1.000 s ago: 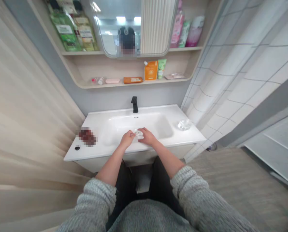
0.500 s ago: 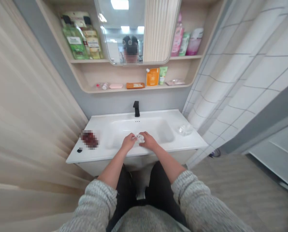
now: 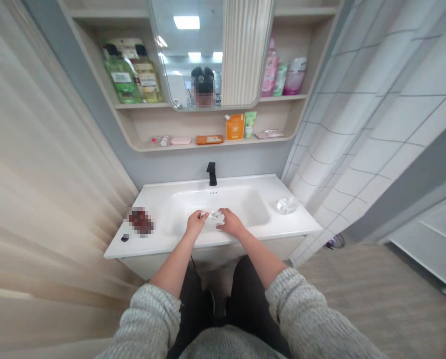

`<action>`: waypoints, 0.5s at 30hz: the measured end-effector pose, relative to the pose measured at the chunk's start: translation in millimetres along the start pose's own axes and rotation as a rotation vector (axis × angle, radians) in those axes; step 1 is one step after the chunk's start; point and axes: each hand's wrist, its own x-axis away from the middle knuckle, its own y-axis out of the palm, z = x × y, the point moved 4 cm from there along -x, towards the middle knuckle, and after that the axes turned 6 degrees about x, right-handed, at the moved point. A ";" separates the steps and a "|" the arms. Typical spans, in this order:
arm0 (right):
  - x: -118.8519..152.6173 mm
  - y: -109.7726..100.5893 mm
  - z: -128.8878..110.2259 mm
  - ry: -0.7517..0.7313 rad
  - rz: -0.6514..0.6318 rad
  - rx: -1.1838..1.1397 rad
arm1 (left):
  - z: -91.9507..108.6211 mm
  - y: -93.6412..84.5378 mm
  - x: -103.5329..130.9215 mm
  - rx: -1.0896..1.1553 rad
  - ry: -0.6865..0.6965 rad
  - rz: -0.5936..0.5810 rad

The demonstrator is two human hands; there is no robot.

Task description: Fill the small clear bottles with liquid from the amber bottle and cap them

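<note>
Over the front of the white sink basin [image 3: 245,199], both my hands are at a small crumpled clear-and-white piece, which looks like plastic film [image 3: 216,218]. My right hand [image 3: 230,223] is closed around its right side. My left hand [image 3: 195,223] pinches at its left end, thumb against fingers. What exactly lies between the left fingertips is too small to make out, but a pale strip joins them to the piece. A black faucet [image 3: 211,174] stands behind the basin.
Another clear crumpled plastic item [image 3: 286,205] lies on the right of the counter. On the left are a blurred-out dark red item [image 3: 141,221] and a small black object [image 3: 124,238]. The shelf [image 3: 193,145] above holds toiletries below a mirror [image 3: 193,50].
My left hand has shifted slightly left, away from the right hand, so more of the plastic shows between them. The view has tilted up a little.
</note>
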 end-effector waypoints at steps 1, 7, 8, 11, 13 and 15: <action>-0.2 0.3 0.5 0.004 0.001 -0.002 | 0.1 -0.2 0.0 0.006 0.004 0.004; -2.9 3.7 6.2 0.023 0.013 -0.041 | -4.5 1.8 -2.7 0.049 0.021 0.012; -3.2 4.2 7.3 0.024 0.013 -0.046 | -5.5 1.9 -2.8 0.056 0.018 0.015; -3.5 5.3 9.8 0.034 0.008 -0.046 | -6.7 1.8 -1.8 0.085 0.000 0.011; -3.1 5.2 10.1 0.036 0.006 -0.038 | -5.5 0.8 -0.4 0.091 -0.003 0.018; -2.5 4.2 8.7 0.031 0.005 -0.032 | -3.6 0.4 0.9 0.082 -0.007 0.015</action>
